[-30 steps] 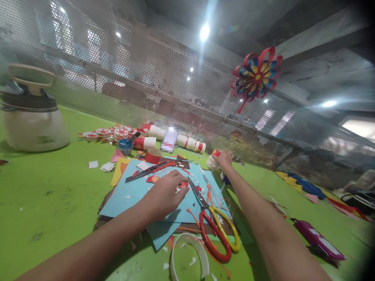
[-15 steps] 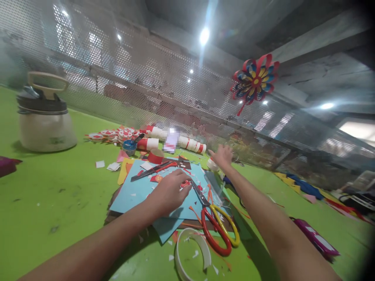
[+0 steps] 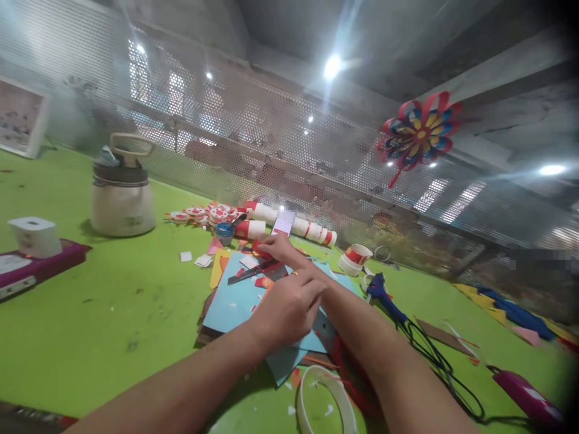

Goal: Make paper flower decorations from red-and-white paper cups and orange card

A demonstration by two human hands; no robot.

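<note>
My left hand [image 3: 289,307] is over the light blue paper [image 3: 226,304], thumb and fingers pinched together; what they hold is too small to make out. Beyond it, my right hand [image 3: 283,248] reaches across to the left, its fingers closed at the red roll [image 3: 259,247] behind the paper. A dark cutter [image 3: 244,274] lies on the sheet beside a small red piece [image 3: 263,282] with a yellow mark. Under my right forearm the scissors' red handle [image 3: 357,377] shows partly, with the rest hidden. Nearer me is a white ring strip [image 3: 303,398].
Red-and-white tubes [image 3: 303,228], a phone [image 3: 283,223] and a blue jar [image 3: 224,233] stand behind the paper. A tape roll [image 3: 355,259] and blue glue gun [image 3: 382,292] with black cable are right. Left are a white pot [image 3: 122,205] and purple power strip [image 3: 67,259].
My right hand has moved left from beside the tape roll to the red roll, its forearm now over the scissors. The view has turned left. My left hand stays pinched over the paper.
</note>
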